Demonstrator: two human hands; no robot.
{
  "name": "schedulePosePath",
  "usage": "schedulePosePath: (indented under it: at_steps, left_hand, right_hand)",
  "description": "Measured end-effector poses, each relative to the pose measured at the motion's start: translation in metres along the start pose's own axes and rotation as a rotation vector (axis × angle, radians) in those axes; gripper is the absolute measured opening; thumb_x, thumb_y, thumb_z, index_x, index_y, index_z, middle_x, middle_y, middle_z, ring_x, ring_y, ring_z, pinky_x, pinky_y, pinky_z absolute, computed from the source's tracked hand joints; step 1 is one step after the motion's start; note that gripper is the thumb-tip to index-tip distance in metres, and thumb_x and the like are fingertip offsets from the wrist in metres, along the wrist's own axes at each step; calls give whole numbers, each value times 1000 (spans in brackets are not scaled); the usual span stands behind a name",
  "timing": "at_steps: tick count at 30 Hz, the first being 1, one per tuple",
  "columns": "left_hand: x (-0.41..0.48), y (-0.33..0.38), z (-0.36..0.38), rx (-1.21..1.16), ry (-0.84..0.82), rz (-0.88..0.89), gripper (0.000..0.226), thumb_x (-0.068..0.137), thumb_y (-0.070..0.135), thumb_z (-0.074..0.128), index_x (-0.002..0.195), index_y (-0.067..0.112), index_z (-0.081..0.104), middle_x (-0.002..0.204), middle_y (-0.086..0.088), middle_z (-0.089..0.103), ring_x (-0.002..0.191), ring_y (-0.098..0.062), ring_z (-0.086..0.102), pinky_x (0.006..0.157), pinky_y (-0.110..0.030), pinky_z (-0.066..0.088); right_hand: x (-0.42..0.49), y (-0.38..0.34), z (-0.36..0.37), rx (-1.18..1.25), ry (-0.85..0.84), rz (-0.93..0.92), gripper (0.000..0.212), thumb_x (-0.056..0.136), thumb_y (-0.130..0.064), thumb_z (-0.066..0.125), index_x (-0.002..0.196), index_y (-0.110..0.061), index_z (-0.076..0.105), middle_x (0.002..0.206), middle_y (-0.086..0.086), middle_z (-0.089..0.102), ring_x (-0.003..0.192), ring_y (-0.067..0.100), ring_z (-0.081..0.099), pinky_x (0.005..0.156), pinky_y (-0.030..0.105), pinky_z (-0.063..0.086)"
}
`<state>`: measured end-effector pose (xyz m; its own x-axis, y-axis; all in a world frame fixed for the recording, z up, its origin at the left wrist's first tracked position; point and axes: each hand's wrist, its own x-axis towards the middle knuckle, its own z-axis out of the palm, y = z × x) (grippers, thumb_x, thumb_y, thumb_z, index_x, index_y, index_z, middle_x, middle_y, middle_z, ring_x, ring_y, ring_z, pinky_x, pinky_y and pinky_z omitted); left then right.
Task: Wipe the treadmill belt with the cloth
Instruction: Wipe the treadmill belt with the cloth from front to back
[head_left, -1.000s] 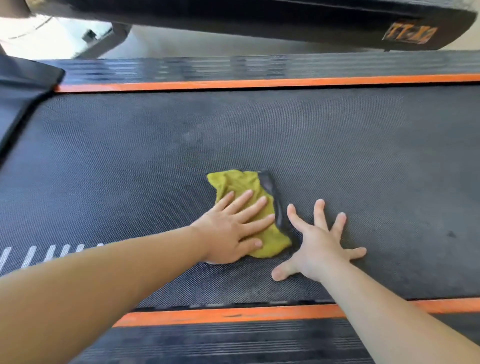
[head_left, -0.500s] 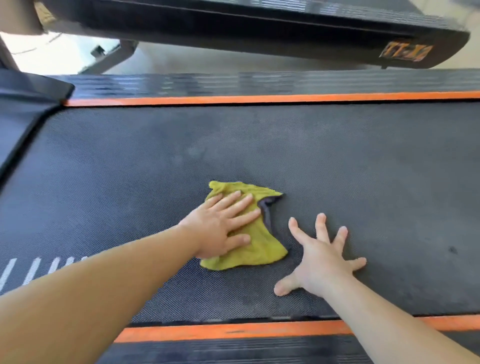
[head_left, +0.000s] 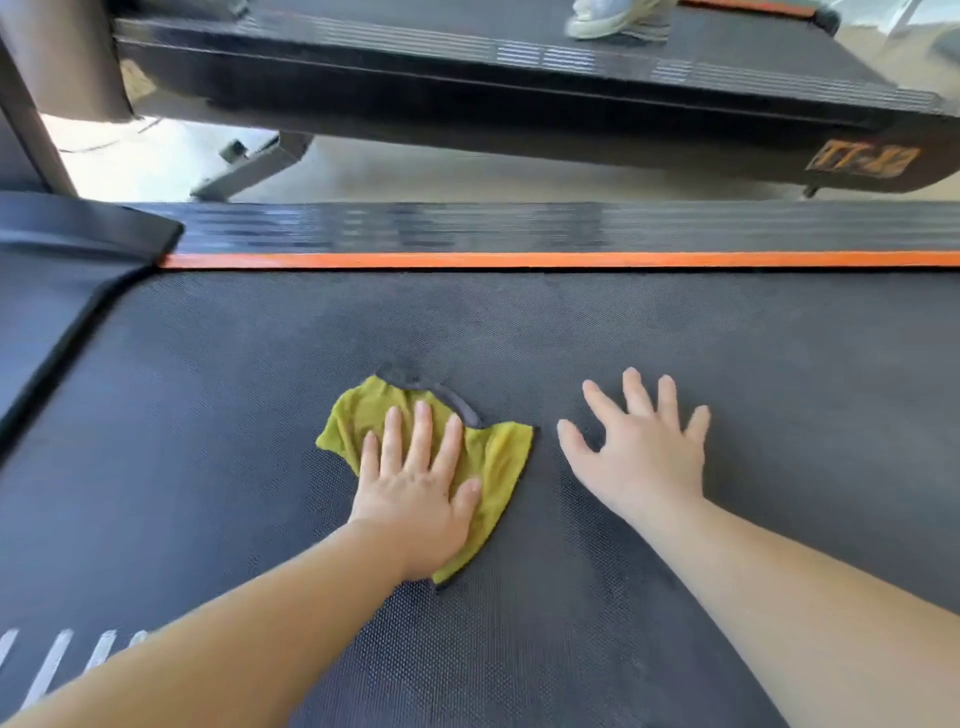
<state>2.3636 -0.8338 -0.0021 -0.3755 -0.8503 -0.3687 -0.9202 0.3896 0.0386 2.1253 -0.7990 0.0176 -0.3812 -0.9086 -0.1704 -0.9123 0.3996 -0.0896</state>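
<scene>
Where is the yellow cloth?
In the head view, the yellow cloth lies on the treadmill belt under the left hand, just left of the right hand.

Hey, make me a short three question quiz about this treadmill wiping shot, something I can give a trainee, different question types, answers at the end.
1. Multiple choice: which hand presses the yellow cloth onto the treadmill belt? A) left hand B) right hand C) both
2. True or false: the right hand grips a corner of the cloth.
3. Fill in: the strip along the belt's far edge is coloured ____.
Key: 1 A. 2 False: its fingers are spread and it lies apart from the cloth. 3 orange.
</scene>
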Motion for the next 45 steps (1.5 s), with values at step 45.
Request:
schedulePosePath:
  at_steps: [45]
  left_hand:
    - [121,-6,-40,-49,143,-46,69,104,57,10,163,29,-10,171,1,-20,157,-28,-21,126,-53,-7]
  right_hand:
    - [25,-14,45,36,131,75,51,102,-58,22,151,-49,35,167,-2,19,154,34,5,120,71,6]
